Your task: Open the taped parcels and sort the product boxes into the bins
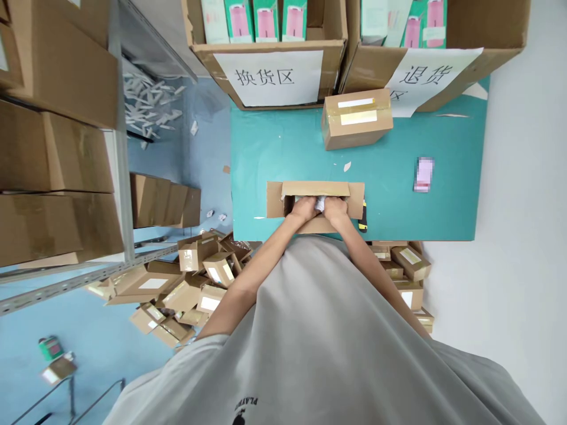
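An open cardboard box [315,189] lies in front of me near the table's front edge, its flaps folded outward. Both hands reach into its opening. My left hand [305,208] is closed, with its fingertips hidden inside the box. Close beside it, my right hand [335,208] is closed too. Between them shows a bit of crumpled white material [320,203], which both hands seem to grip; its kind cannot be made out. The rest of the box's contents is mostly hidden by my hands. A yellow and black utility knife [363,218] lies against the box's right side.
A taped carton [358,120] stands farther back on the teal table [274,141]. Behind it are two large labelled boxes [283,77] holding green-and-pink packages. A phone-like object [424,175] lies at right. Discarded cartons [177,292] pile on the floor; shelving [119,147] stands left.
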Demonstrator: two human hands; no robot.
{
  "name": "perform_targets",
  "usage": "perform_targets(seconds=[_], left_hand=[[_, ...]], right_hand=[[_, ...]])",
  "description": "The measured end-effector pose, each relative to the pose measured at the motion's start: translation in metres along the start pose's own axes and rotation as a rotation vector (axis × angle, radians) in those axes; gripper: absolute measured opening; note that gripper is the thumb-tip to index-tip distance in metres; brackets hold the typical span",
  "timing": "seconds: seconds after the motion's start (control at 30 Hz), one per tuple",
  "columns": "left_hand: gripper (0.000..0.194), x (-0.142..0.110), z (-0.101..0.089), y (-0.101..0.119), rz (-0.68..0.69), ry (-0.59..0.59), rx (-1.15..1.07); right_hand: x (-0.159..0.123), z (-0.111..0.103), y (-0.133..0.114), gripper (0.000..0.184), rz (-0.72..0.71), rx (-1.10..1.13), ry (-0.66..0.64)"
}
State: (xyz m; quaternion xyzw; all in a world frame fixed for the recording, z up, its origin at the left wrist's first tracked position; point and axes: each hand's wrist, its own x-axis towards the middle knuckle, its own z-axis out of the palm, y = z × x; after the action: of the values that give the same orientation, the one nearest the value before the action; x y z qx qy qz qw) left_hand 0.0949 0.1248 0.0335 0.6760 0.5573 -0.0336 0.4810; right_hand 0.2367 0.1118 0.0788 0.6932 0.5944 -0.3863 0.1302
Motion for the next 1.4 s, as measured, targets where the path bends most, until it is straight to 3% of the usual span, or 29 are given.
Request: perform_targets(seconds=[0.13, 0.37, 0.53, 0.7, 0.87, 1.0, 1.07, 1.13, 1.23, 1.3, 1.4], left_hand=[[0.068, -0.003, 0.0, -0.013, -0.016, 0.053, -0.143], [0.065, 0.002, 0.001, -0.02, -0.022, 0.078, -0.507], [0.061, -0.004, -0.003, -0.016, 0.021, 0.015, -0.732], [0.057, -0.017, -0.012, -0.01, -0.034, -0.031, -0.99], [0.063, -0.043, -0.037, 0.0, 0.044, 0.0, -1.016], [0.074, -0.083, -0.075, 0.012, 0.123, 0.069, -0.957], [0.073, -0.092, -0.099, 0.017, 0.188, 0.13, -0.938], [0.071, -0.085, -0.122, 0.02, 0.247, 0.222, -0.896], [0.069, -0.048, -0.147, 0.016, 0.28, 0.37, -0.81], [0.064, -0.017, -0.156, 0.014, 0.231, 0.422, -0.78], [0.068, 0.017, -0.161, 0.014, 0.029, 0.461, -0.752]], right_hand=[[-0.005, 0.003, 0.006, 0.046, 0.053, -0.055, 0.007], [-0.004, 0.022, 0.005, 0.069, 0.057, 0.012, 0.074], [-0.005, 0.023, 0.012, 0.065, -0.077, 0.239, 0.119], [-0.011, 0.025, 0.012, 0.063, -0.082, 0.582, 0.115], [-0.036, 0.014, -0.004, 0.062, -0.209, 0.919, 0.161], [-0.074, -0.019, -0.024, 0.066, -0.334, 1.014, 0.169], [-0.079, -0.038, -0.036, 0.065, -0.418, 1.045, 0.184], [-0.063, -0.055, -0.048, 0.064, -0.503, 1.059, 0.218], [-0.008, -0.07, -0.066, 0.064, -0.571, 1.072, 0.279], [0.033, -0.071, -0.077, 0.06, -0.524, 1.091, 0.272], [0.075, -0.067, -0.092, 0.044, -0.333, 1.134, 0.211]])
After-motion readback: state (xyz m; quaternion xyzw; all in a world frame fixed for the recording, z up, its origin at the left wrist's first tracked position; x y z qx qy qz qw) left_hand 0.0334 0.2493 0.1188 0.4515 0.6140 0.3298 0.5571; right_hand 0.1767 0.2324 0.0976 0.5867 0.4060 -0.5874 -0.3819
